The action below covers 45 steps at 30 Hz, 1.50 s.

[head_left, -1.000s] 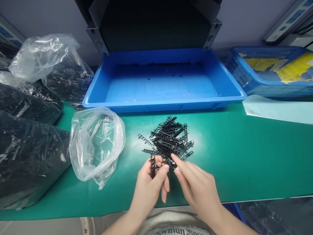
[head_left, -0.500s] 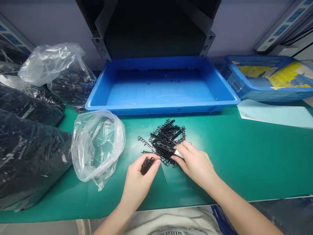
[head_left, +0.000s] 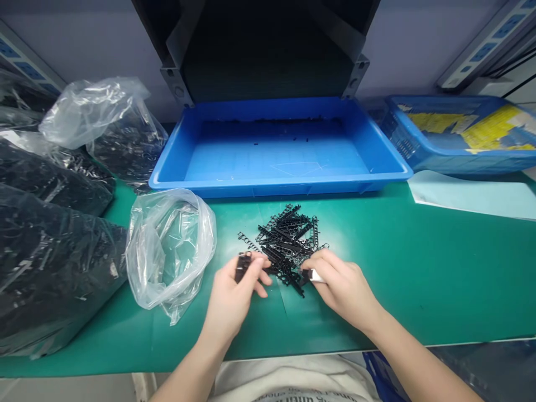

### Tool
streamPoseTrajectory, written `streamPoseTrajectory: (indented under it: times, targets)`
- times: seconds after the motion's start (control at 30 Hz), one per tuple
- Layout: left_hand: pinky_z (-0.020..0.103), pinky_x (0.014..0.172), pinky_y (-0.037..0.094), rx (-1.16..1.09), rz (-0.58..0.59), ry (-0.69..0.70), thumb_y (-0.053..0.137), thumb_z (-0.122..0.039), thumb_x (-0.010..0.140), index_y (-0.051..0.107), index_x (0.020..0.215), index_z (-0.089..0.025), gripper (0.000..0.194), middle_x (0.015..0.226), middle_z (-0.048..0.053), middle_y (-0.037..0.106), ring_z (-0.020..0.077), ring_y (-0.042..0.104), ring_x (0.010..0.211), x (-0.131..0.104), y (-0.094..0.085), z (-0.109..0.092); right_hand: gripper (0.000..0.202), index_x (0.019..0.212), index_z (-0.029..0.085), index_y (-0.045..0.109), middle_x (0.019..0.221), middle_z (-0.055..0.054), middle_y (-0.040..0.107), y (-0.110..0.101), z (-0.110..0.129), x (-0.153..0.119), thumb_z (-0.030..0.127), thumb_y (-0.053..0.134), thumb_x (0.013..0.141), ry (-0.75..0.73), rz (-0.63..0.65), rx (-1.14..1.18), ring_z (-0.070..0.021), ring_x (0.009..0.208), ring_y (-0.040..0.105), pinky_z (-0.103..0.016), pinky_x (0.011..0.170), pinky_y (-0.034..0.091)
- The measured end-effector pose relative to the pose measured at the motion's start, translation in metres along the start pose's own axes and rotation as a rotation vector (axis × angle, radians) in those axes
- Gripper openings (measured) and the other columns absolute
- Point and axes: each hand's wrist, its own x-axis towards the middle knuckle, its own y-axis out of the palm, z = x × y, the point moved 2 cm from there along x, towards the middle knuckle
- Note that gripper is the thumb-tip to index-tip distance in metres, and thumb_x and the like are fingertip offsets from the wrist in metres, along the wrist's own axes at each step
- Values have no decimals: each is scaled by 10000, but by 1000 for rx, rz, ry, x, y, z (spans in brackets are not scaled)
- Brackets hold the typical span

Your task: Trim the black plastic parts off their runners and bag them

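A loose pile of thin black plastic strips [head_left: 288,234] lies on the green mat, some with small rings or teeth along them. At the pile's lower left, my left hand [head_left: 240,279] holds a small bunch of black parts [head_left: 242,267] between thumb and palm, its other fingers partly spread. My right hand [head_left: 341,282], at the pile's lower right, is closed on a small white and black object [head_left: 315,276] whose kind I cannot make out. Between the hands, the ends of several strips point toward me.
Left of the pile stands an open clear plastic bag [head_left: 171,251], with filled bags [head_left: 54,268] further left. Behind is a blue tray [head_left: 276,184] with a few black bits. A blue basket [head_left: 460,159] and pale paper [head_left: 473,195] are at right.
My left hand has shifted slightly left and up, and its fingers have loosened. My right hand has moved a little right and down from the pile with the white and black object.
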Motion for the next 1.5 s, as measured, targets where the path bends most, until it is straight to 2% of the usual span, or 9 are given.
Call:
streamPoseTrajectory:
  times: [0.23,0.33,0.47,0.57,0.73,0.87,1.0,1.13,1.5]
  targets:
    - [167,381,304,187,-54,-49,542,-428,795,573,848,-149,286,406,-72,443,62,374,349,-8,-15,8,223,875,180,589,759,-21,628,9,8,-11,377,485,884,150,175,-2,-138,555,589,-232,449,372]
    - [170,372,290,179,-81,-70,534,-434,793,568,849,-153,288,388,-81,419,66,349,339,-13,-15,12,191,802,178,593,716,-17,626,16,16,-12,350,531,857,173,259,-130,-148,487,574,-245,399,304]
    - [195,429,393,161,-53,-62,550,-384,787,581,876,-157,245,440,-59,510,92,455,378,-20,-6,17,231,761,180,583,664,-18,612,16,22,-12,304,437,890,237,134,-56,-148,500,575,-247,420,320]
    - [248,632,499,146,-34,-4,569,-335,771,626,857,-165,199,667,17,662,151,621,611,-26,6,19,280,746,178,579,633,-13,599,13,31,-12,337,406,900,273,10,73,-126,475,541,-239,432,347]
    - [270,772,504,106,-8,23,594,-320,748,663,833,-188,171,846,32,698,197,635,844,-32,22,19,274,750,184,583,639,-6,592,12,48,-11,316,400,907,300,-27,249,-112,508,542,-217,448,380]
    - [227,601,498,65,85,-27,517,-348,816,627,842,-156,222,593,6,642,131,599,565,-31,19,16,303,859,181,575,696,-18,609,1,41,-11,391,367,924,326,53,284,-138,567,569,-239,482,425]
    - [156,336,280,-48,255,-165,507,-398,831,560,927,-149,272,488,-42,533,43,343,333,-32,13,17,318,1206,194,458,977,-58,623,-6,32,-13,285,291,951,305,197,319,-160,807,604,-274,646,486]
    - [136,353,245,-184,278,-186,573,-360,803,504,947,-158,258,651,-5,604,21,364,385,-32,11,19,326,1237,220,448,948,-37,625,-4,34,-15,228,299,947,256,238,302,-161,800,588,-277,649,476]
    - [144,387,263,-86,251,-171,555,-333,810,477,927,-153,228,441,-83,472,27,349,352,-33,15,21,342,1183,131,511,847,-56,649,-1,41,-16,232,277,954,124,207,134,-165,709,574,-264,537,436]
